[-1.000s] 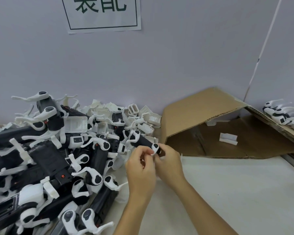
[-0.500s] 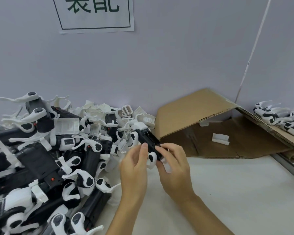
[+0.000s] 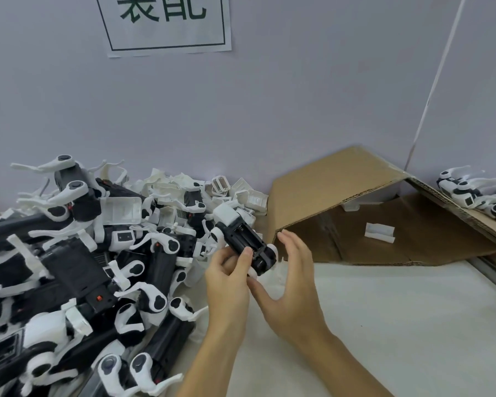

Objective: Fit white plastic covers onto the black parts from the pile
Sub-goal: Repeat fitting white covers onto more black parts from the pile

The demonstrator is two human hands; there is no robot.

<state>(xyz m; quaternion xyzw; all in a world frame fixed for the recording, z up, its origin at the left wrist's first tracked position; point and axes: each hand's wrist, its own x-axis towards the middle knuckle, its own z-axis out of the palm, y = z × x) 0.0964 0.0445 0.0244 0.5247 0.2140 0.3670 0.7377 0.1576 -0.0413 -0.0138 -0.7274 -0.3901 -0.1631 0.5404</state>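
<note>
Grey wall behind, with a paper sign [image 3: 166, 22] taped high on it, and a white desk [image 3: 398, 325] below. On the desk's left lies the pile [image 3: 78, 259] of black parts and white pieces, too tangled to count; loose white covers [image 3: 242, 196] sit at its far right edge. One flattened cardboard box [image 3: 355, 204] lies right of the pile, with one white cover [image 3: 380, 232] on its inner face. A few finished units [image 3: 481, 193] rest at far right.

One black part [image 3: 245, 240] is held above the desk's near edge of the pile, its open compartment facing up, a white cap on its far end. The left hand [image 3: 226, 279] pinches its near end, thumb on top. The right hand [image 3: 294, 279] is open, fingers spread, holding nothing, just beside the part.

The step in hand looks like readying the part for its cover. Next, I judge, the right hand must fetch a cover and line it up over the compartment.
</note>
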